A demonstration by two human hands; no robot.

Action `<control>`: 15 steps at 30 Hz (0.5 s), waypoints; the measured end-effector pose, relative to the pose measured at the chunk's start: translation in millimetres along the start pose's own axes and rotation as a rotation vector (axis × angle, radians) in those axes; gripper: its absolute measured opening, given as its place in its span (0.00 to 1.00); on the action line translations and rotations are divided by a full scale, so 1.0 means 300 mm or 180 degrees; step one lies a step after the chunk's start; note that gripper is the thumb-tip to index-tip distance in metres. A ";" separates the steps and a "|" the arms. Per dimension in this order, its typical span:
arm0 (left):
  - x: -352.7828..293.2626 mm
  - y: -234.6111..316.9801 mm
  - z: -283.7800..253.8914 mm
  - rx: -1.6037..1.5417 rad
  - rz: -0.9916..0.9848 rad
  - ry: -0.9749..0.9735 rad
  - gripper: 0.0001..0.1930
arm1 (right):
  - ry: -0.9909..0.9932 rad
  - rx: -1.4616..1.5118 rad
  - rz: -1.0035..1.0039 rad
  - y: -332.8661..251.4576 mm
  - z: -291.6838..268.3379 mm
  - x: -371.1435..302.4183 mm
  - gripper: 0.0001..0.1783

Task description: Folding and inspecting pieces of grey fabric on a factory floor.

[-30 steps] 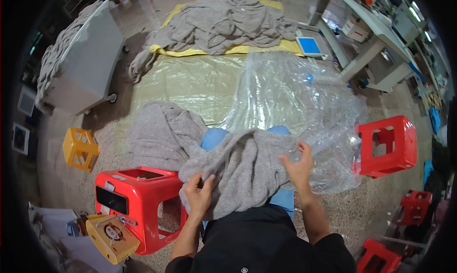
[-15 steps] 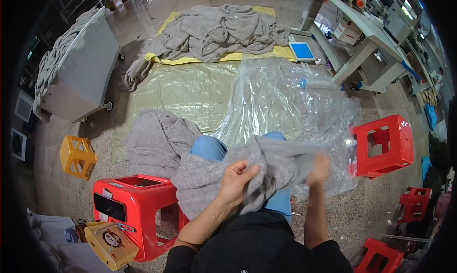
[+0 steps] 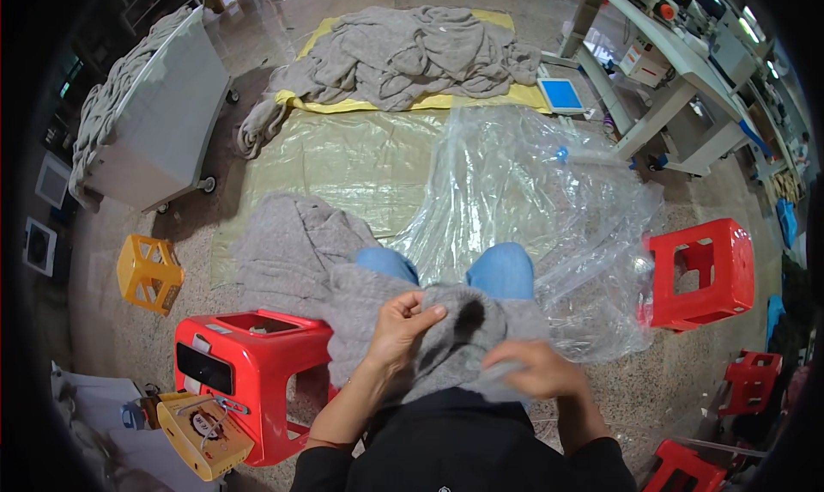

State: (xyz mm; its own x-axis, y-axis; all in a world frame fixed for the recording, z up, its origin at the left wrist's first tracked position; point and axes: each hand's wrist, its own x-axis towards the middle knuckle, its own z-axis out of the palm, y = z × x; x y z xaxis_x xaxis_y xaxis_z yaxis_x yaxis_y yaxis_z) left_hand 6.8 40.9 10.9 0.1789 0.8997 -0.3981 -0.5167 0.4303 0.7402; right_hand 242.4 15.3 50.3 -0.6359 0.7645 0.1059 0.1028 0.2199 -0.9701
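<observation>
A grey knitted cloth (image 3: 524, 318) lies over my lap, gathered into folds, with a dark opening showing in the bunched part. My left hand (image 3: 399, 329) is closed on the bunched edge, thumb and fingers pinching it left of that opening. On the other side, my right hand (image 3: 541, 368) is close against the lower right of the cloth. Motion blurs its fingers, so whether they grip the cloth is unclear. More of the same grey knit (image 3: 287, 243) heaps on the floor sheet beyond my left knee and joins the part on my lap.
A red stool (image 3: 283, 355) at my left carries a phone (image 3: 204, 368) and a yellow box (image 3: 206, 436). Another red stool (image 3: 704, 273) is at right, a yellow stool (image 3: 149, 273) far left. Clear plastic sheeting (image 3: 506, 183) spreads ahead, below a large grey knit pile (image 3: 403, 58).
My right hand has come down and inward from the raised, stretched-out cloth on the right. The cloth is now bunched between my knees, its dark opening turned upward. The left hand keeps its pinch.
</observation>
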 end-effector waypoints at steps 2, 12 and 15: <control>-0.025 -0.015 -0.070 0.0053 -0.0058 0.0208 0.09 | -0.0775 -0.0070 0.0172 0.016 0.070 0.086 0.24; -0.074 -0.047 -0.078 0.0075 0.0413 0.0077 0.15 | 0.0602 -0.0740 0.0006 0.115 0.145 0.277 0.08; -0.062 -0.043 -0.086 0.0103 0.0346 0.0100 0.16 | 0.1071 -0.0307 0.0472 0.144 0.169 0.275 0.08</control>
State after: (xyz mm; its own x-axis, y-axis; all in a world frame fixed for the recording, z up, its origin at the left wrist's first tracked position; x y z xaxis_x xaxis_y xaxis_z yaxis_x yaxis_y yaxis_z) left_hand -11.5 16.6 -5.1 0.0966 0.9387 -0.3309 -0.5043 0.3328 0.7968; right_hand 155.6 57.2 6.0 -0.3235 0.9450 0.0473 0.2567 0.1358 -0.9569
